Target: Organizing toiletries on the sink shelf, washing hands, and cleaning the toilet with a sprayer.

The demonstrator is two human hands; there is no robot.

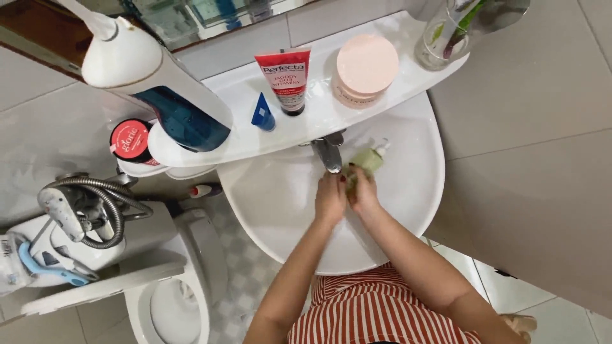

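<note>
My left hand (pixel 329 198) and my right hand (pixel 363 193) are pressed together over the white sink basin (pixel 408 191), just below the metal tap (pixel 328 153). Their fingers are closed against each other, and I see nothing gripped in them. A small pale green pump bottle (pixel 370 159) stands on the basin edge right behind my right hand, close to its fingertips. Whether the fingers touch the bottle I cannot tell. No water stream is visible from the tap.
On the sink's back ledge stand a red and white tube (pixel 285 78), a small blue tube (pixel 262 113), a round pink jar (pixel 366 67), a glass with brushes (pixel 446 35) and a white and blue appliance (pixel 162 95). A toilet (pixel 175 299) and hose (pixel 102 204) sit at left.
</note>
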